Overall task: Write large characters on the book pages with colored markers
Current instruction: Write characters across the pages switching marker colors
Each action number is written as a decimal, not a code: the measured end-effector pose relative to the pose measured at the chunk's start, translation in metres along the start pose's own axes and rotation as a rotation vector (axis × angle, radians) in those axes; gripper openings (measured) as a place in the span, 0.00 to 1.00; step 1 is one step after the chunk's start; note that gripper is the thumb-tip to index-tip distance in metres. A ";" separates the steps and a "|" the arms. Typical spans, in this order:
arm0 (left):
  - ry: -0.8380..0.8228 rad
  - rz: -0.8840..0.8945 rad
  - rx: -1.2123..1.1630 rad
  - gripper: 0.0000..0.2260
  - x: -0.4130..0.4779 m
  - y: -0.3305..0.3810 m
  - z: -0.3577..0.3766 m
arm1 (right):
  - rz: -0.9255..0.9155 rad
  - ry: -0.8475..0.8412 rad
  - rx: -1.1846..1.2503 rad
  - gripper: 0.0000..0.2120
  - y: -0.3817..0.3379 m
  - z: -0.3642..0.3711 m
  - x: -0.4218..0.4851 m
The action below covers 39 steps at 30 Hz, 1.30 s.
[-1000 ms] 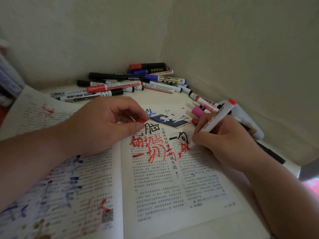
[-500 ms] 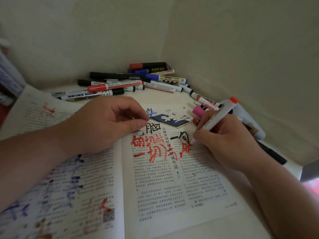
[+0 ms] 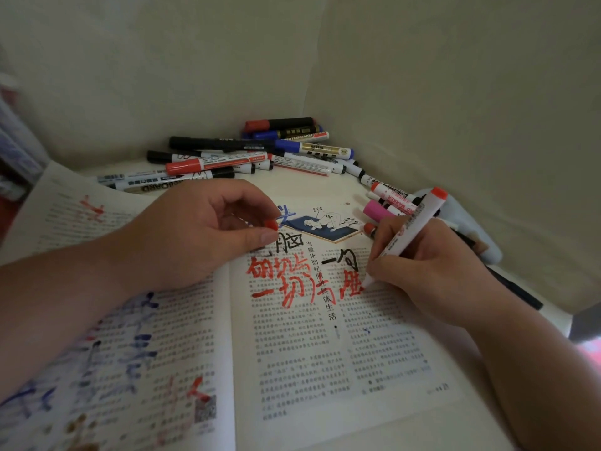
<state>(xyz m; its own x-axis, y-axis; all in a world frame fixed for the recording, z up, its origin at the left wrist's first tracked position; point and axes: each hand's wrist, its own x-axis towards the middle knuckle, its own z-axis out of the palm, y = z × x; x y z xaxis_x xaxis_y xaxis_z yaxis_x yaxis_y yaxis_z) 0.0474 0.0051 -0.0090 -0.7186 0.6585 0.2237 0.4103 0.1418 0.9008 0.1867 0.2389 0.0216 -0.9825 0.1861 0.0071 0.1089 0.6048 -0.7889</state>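
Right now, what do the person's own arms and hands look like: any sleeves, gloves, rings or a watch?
Both arms are bare as far as the frame shows: no sleeve reaches either forearm. The left hand and right hand wear no gloves, and no ring, watch or bracelet shows on the visible fingers or wrists. Fingernails look short and unpainted.
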 end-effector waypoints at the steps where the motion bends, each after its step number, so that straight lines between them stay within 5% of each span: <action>1: 0.006 0.000 -0.009 0.13 0.000 0.000 0.000 | 0.000 0.008 -0.010 0.09 0.000 0.000 0.000; 11: 0.030 -0.023 -0.044 0.11 -0.001 0.005 0.000 | -0.002 0.024 0.019 0.06 -0.001 0.002 0.000; 16: 0.010 -0.012 0.072 0.10 -0.001 0.005 0.000 | -0.008 0.227 0.118 0.10 0.005 -0.003 0.003; 26: -0.044 -0.006 -0.015 0.16 -0.002 0.005 0.001 | -0.091 0.164 0.260 0.06 0.005 -0.001 0.006; 33: -0.086 -0.028 0.055 0.19 -0.002 0.005 0.000 | 0.038 0.258 0.143 0.19 0.001 0.000 0.004; 39: -0.137 -0.041 0.090 0.21 -0.002 0.006 0.000 | -0.043 0.293 0.207 0.19 -0.010 0.000 0.001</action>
<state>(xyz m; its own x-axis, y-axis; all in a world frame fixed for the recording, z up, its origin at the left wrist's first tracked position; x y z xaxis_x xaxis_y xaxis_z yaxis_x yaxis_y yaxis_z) 0.0517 0.0044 -0.0042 -0.6553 0.7443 0.1291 0.4349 0.2320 0.8701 0.1844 0.2333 0.0292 -0.8974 0.3959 0.1946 0.0065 0.4530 -0.8915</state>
